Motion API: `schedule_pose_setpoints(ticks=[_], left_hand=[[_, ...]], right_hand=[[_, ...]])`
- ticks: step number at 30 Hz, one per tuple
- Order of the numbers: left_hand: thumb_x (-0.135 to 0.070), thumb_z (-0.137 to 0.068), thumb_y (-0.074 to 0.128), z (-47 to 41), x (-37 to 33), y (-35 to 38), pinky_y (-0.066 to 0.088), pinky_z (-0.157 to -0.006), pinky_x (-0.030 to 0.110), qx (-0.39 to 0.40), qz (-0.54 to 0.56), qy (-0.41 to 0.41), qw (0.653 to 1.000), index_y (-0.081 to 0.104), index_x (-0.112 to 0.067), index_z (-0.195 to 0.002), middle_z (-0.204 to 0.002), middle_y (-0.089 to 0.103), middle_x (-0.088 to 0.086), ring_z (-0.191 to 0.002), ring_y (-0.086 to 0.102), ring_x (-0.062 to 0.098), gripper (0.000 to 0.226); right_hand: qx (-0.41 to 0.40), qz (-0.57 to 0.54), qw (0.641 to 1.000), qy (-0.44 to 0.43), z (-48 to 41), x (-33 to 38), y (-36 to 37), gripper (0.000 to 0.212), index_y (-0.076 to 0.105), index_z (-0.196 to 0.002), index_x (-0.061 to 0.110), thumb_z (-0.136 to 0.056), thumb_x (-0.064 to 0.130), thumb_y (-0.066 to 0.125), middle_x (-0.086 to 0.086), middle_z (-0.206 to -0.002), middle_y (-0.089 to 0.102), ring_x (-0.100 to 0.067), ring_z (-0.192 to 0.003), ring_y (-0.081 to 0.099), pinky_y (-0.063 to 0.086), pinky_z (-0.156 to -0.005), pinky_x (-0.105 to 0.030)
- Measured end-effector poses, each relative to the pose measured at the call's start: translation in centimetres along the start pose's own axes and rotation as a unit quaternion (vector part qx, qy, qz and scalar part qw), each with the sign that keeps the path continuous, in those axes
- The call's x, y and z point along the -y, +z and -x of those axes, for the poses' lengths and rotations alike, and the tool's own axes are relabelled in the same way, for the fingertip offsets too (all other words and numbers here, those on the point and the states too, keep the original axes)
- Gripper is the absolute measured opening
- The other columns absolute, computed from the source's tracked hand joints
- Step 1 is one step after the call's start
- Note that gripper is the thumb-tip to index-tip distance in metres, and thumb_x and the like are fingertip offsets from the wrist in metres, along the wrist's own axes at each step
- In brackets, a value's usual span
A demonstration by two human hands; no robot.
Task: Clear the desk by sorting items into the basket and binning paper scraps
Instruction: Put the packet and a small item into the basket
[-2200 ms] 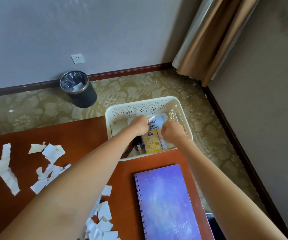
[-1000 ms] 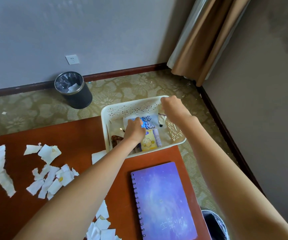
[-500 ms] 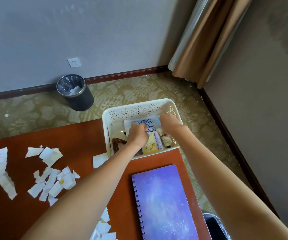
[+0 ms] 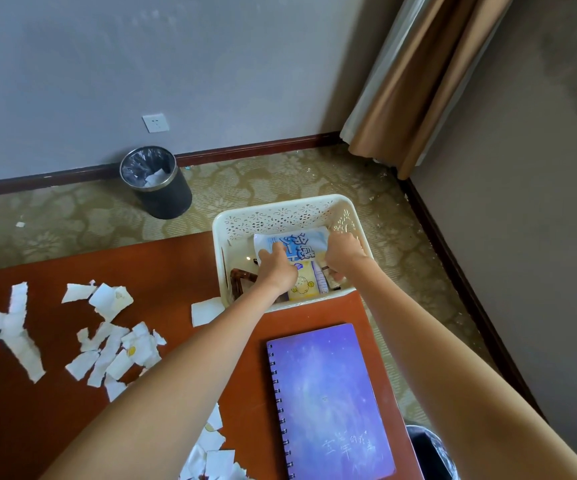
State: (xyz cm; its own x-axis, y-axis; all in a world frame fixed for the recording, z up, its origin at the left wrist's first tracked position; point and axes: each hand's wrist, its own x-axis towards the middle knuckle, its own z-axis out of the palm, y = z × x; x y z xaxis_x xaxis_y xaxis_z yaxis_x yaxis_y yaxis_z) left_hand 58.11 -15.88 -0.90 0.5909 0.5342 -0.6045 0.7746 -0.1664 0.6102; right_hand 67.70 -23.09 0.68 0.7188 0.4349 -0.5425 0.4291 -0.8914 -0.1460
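A white lattice basket [image 4: 280, 216] stands on the far right corner of the brown desk [image 4: 162, 271]. Both my hands are inside it. My left hand [image 4: 276, 268] grips the near left corner of a blue and white packet [image 4: 300, 240]. My right hand [image 4: 344, 252] curls over that packet's right edge. A yellow packet [image 4: 302, 287] and a brown object [image 4: 240, 277] also lie in the basket. Torn white paper scraps [image 4: 107, 341] are scattered over the desk's left half. A purple spiral notebook [image 4: 328, 400] lies near the basket.
A black bin [image 4: 155, 181] with a liner and some paper stands on the carpet by the far wall. A second dark bin [image 4: 429, 452] shows at the desk's near right corner. One scrap [image 4: 207, 311] lies beside the basket's left wall.
My right hand came back from the basket's far right corner to the packet's right edge. My left hand stayed on the packet and slid slightly farther in.
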Motion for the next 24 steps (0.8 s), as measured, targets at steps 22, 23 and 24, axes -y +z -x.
schedule_pose_setpoints(ticks=[22, 23, 24], left_hand=[[-0.007, -0.097, 0.039, 18.2, 10.0, -6.7, 0.04, -0.084, 0.021, -0.216, 0.058, 0.025, 0.974, 0.052, -0.014, -0.124, -0.128, 0.054, 0.007, -0.115, 0.053, 0.02, 0.031], [-0.007, -0.098, 0.039, 19.6, 11.9, -6.3, 0.038, -0.085, 0.02, -0.221, 0.061, 0.01, 0.973, 0.051, -0.013, -0.125, -0.13, 0.053, 0.007, -0.117, 0.052, 0.02, 0.031], [-0.007, -0.098, 0.039, 21.0, 13.8, -5.7, 0.037, -0.085, 0.019, -0.225, 0.062, -0.002, 0.972, 0.05, -0.011, -0.126, -0.131, 0.051, 0.009, -0.119, 0.05, 0.021, 0.031]], right_hand=[[-0.188, -0.221, 0.946, -0.148, 20.0, 6.0, 8.5, 0.033, 0.051, -0.119, -0.001, -0.09, -0.004, 0.036, -0.022, -0.114, 0.059, -0.041, -0.1, 0.056, 0.04, -0.076, -0.043], [-0.162, -0.224, 0.948, -0.156, 21.4, 6.0, 10.7, 0.031, 0.052, -0.116, -0.002, -0.089, -0.005, 0.037, -0.022, -0.113, 0.057, -0.042, -0.099, 0.055, 0.04, -0.074, -0.043], [-0.135, -0.218, 0.952, -0.168, 22.7, 5.8, 12.9, 0.03, 0.052, -0.115, -0.003, -0.087, -0.006, 0.038, -0.022, -0.114, 0.056, -0.042, -0.1, 0.054, 0.04, -0.074, -0.043]])
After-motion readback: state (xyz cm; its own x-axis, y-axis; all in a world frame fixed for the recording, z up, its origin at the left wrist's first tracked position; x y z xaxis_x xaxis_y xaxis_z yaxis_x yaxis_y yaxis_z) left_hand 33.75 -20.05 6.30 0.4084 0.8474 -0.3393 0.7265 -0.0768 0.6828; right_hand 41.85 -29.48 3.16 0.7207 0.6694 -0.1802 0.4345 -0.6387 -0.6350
